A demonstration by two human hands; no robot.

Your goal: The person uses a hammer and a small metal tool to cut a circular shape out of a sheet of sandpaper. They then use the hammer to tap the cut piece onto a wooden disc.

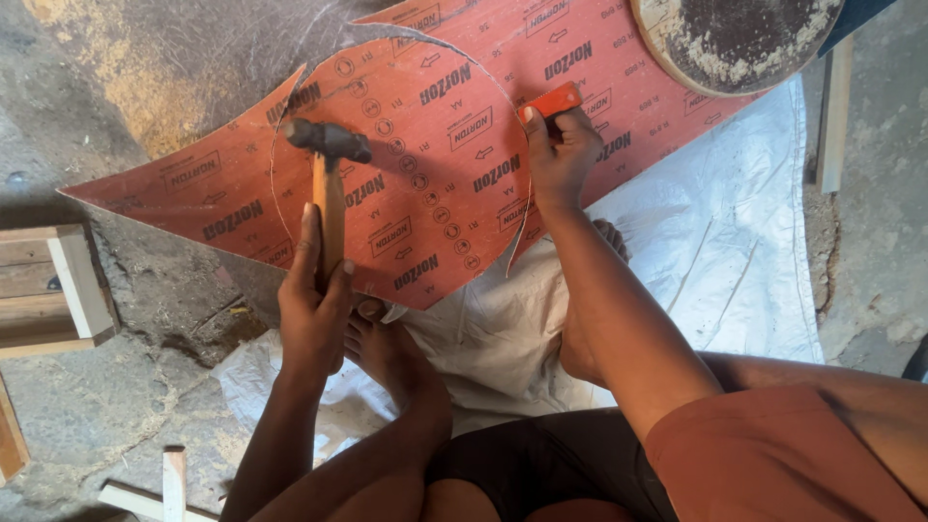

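Head view
Ground: rough grey concrete floor (116,406) with sawdust, partly covered by a white woven sack (735,232) spread under the work.
Sheet: a large red abrasive sheet (425,184) printed with black marks lies across sack and floor, back side up; a curved cut runs through it in a near circle.
Left hand (311,309): fingers wrapped tight around the wooden handle of a hammer (329,193), whose dark steel head rests over the sheet inside the curved cut.
Right hand (559,155): clamped on a small red-handled cutter (549,101) set at the cut line, right of the hammer.
Feet: a bare foot (391,353) lies on the sack just below the sheet's lower edge, between the forearms.
Surroundings: a round wooden disc (735,39) with a dark crusted face overlaps the sheet's upper right end; wooden blocks (53,290) sit at left; pale wood strips (164,488) lie at lower left.
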